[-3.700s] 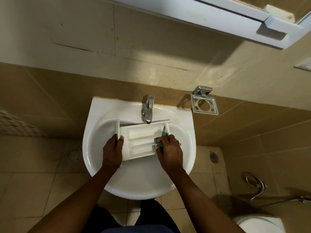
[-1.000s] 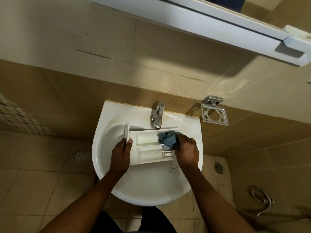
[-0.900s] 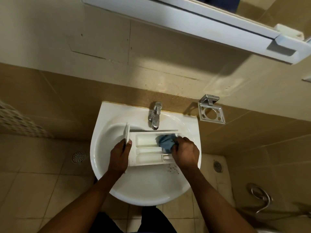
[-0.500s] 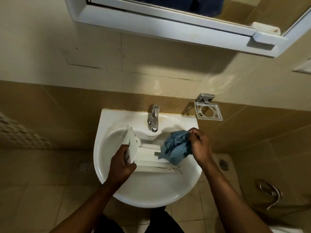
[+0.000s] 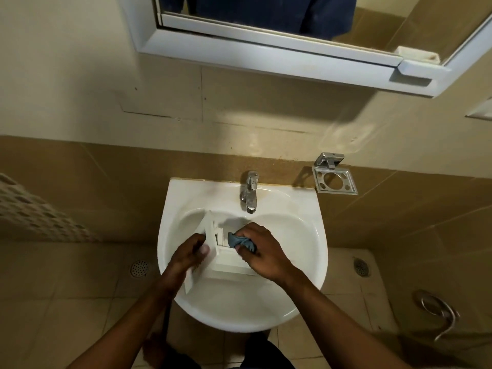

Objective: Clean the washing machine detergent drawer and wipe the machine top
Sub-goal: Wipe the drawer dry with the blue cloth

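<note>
Detergent drawer (image 5: 229,265), one, white plastic. It lies inside the sink (image 5: 292,235) bowl, below the tap (image 5: 249,191), tipped with its front panel raised at the left end. The inner compartments are mostly covered by the hands, so their number cannot be told.

Left hand (image 5: 190,255), one. The fingers are curled round the drawer's front panel, the thumb lies flat on the panel's near face, and the grip holds the drawer at its tilt.

Right hand (image 5: 262,251), one. The fingers are closed round a bunched cloth (image 5: 237,239), pressing it down into the drawer just behind the front panel.

Cloth, one, blue. Only a crumpled wad shows beyond the fingertips, touching the drawer's inside.

Sink, one, white, rounded, fixed to a tan tiled wall. Tap, one, chrome, at the middle of the back rim. No running water can be made out, though the spout is small in this view.

Metal holder (image 5: 336,179), one, chrome, with round cut-outs, on the wall just right of the sink.

Mirror cabinet (image 5: 266,46), one, white-framed, above the sink.

Floor drains, two: one left (image 5: 139,268) and one right (image 5: 361,266) of the sink.

Hose (image 5: 439,315), one, coiled, metallic, on the wall at far right.
</note>
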Action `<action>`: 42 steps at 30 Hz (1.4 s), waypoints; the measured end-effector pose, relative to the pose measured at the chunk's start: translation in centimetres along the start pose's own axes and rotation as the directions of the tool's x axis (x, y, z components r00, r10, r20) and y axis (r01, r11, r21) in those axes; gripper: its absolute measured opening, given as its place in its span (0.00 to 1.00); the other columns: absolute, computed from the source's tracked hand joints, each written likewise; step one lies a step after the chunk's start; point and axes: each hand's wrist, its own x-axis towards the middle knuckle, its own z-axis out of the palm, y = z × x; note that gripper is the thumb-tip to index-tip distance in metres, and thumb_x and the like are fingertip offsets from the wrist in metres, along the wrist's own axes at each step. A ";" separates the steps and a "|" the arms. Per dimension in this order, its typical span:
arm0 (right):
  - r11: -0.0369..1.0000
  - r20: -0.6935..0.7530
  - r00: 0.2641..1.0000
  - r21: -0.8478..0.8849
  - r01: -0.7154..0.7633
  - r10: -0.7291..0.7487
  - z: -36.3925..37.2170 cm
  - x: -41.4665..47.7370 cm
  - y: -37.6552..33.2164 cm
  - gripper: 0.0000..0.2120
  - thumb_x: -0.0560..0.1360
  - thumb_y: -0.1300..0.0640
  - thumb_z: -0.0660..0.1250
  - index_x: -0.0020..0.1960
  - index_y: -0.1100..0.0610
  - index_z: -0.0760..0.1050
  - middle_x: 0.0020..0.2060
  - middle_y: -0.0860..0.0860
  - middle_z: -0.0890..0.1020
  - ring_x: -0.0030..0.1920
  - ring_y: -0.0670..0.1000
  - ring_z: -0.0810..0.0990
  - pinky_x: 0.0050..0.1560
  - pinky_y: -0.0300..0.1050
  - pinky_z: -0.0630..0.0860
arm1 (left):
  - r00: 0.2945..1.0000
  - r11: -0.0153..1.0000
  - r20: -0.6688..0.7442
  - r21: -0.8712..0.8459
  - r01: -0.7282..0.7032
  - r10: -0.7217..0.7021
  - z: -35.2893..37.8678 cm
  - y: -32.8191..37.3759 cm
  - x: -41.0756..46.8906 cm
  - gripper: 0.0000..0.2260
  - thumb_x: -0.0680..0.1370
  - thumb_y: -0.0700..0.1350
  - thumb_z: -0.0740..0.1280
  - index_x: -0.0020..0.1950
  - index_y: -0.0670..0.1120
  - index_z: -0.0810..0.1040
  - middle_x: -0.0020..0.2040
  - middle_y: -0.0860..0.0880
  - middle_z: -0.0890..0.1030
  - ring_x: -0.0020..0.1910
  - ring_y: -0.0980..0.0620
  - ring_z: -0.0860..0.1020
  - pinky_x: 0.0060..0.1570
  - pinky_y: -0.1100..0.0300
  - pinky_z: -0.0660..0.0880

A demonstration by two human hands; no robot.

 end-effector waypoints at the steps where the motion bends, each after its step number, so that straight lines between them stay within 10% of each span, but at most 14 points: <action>1: 0.999 0.030 0.999 -0.025 0.024 -0.024 -0.1 -0.3 -0.4 0.17 0.74 0.47 0.72 0.61 0.49 0.76 0.57 0.44 0.77 0.56 0.46 0.75 0.58 0.42 0.73 | 1.000 0.998 -0.024 -0.068 0.017 -0.018 0.2 0.8 0.1 0.32 0.65 0.75 0.70 0.56 0.52 0.83 0.53 0.54 0.86 0.52 0.58 0.83 0.50 0.65 0.77; 9: 0.961 -0.026 0.972 -0.156 0.226 -0.233 0.1 -1.4 -1.7 0.22 0.68 0.65 0.73 0.61 0.53 0.78 0.55 0.50 0.77 0.52 0.53 0.76 0.48 0.46 0.76 | 0.939 0.968 -0.261 -0.166 0.186 -0.225 1.4 0.3 2.6 0.51 0.69 0.82 0.54 0.45 0.30 0.77 0.42 0.40 0.81 0.44 0.44 0.79 0.55 0.51 0.73; 15: 0.904 0.033 0.952 -0.304 0.300 -0.304 -0.9 -0.5 -2.8 0.25 0.64 0.66 0.74 0.59 0.52 0.81 0.52 0.49 0.81 0.51 0.54 0.77 0.51 0.48 0.76 | 0.858 0.906 -0.330 -0.297 0.301 -0.393 1.6 1.5 2.8 0.37 0.78 0.72 0.53 0.50 0.42 0.86 0.47 0.41 0.87 0.53 0.41 0.84 0.66 0.43 0.75; 23: 0.826 0.131 0.893 -0.341 0.448 -0.431 -0.4 -2.4 -1.3 0.20 0.66 0.69 0.71 0.55 0.53 0.83 0.50 0.51 0.81 0.50 0.54 0.77 0.48 0.50 0.76 | 0.598 0.542 0.015 -0.403 0.737 -0.801 1.0 1.4 2.4 0.32 0.70 0.64 0.67 0.57 0.35 0.82 0.56 0.35 0.82 0.58 0.34 0.78 0.61 0.29 0.72; 27: 0.788 0.103 0.864 -0.368 0.494 -0.493 -0.9 -3.5 -1.0 0.19 0.67 0.71 0.69 0.54 0.54 0.83 0.50 0.51 0.80 0.50 0.54 0.75 0.48 0.47 0.70 | 0.613 0.483 0.183 -0.461 0.744 -0.769 1.5 0.7 2.6 0.29 0.69 0.61 0.67 0.57 0.39 0.84 0.60 0.33 0.81 0.54 0.31 0.79 0.53 0.27 0.75; 30: 0.781 0.112 0.856 -0.366 0.507 -0.504 -1.2 -3.5 -1.0 0.16 0.70 0.69 0.65 0.53 0.55 0.82 0.50 0.52 0.80 0.50 0.54 0.75 0.49 0.47 0.70 | 0.658 0.511 0.235 -0.467 0.722 -0.716 1.7 0.8 2.9 0.22 0.74 0.56 0.62 0.41 0.39 0.85 0.44 0.37 0.83 0.40 0.37 0.81 0.46 0.43 0.79; 35: 0.811 0.239 0.881 -0.349 0.470 -0.407 -1.2 -3.2 0.0 0.17 0.69 0.64 0.73 0.57 0.53 0.81 0.53 0.51 0.79 0.52 0.54 0.76 0.51 0.50 0.75 | 0.742 0.622 0.112 -0.471 0.626 -0.661 1.1 1.2 3.9 0.24 0.61 0.51 0.68 0.55 0.42 0.82 0.52 0.38 0.80 0.51 0.37 0.77 0.55 0.39 0.75; 42: 0.933 -0.063 0.960 -0.260 0.249 -0.273 -3.3 -3.8 2.4 0.19 0.70 0.59 0.78 0.61 0.52 0.82 0.59 0.51 0.80 0.58 0.53 0.77 0.54 0.43 0.78 | 0.805 0.711 0.000 -0.468 0.524 -0.593 0.9 0.7 3.5 0.23 0.58 0.50 0.69 0.51 0.48 0.86 0.49 0.40 0.81 0.45 0.41 0.72 0.43 0.51 0.74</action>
